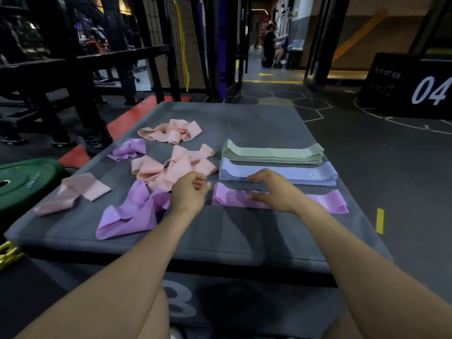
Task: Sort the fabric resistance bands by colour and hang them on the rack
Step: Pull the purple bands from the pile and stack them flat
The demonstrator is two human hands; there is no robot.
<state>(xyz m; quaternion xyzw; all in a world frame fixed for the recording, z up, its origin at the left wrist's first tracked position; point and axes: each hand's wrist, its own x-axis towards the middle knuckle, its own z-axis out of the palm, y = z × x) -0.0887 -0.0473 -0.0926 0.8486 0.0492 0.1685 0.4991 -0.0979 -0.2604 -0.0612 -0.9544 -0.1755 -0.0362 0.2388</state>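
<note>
Sorting part-done on grey padded box top (pixel 220 231). Folded stacks at right: sage-green fabric bands (pixel 272 155) farthest, pale blue fabric bands (pixel 305 174) in the middle, flat lilac fabric band (pixel 325 201) nearest.

Right hand (pixel 274 192) over lilac band, fingers spread, straight. Left hand (pixel 189 192) loosely curled, gripping nothing visible.

Risks: dragging lilac band skews blue stack just beside; loose lilac heap (pixel 132 211) and peach heap (pixel 171 170) touching, could tangle.

Contact under right palm hidden. Hanging rack not identifiable.

Bands part-sorted on grey pad.
Flat, stacked right: green stack (pixel 273 152), blue stack (pixel 281 174), purple stack (pixel 325 201). Loose, crumpled left: peach bands (pixel 171 130), purple bands (pixel 132 211).
</note>
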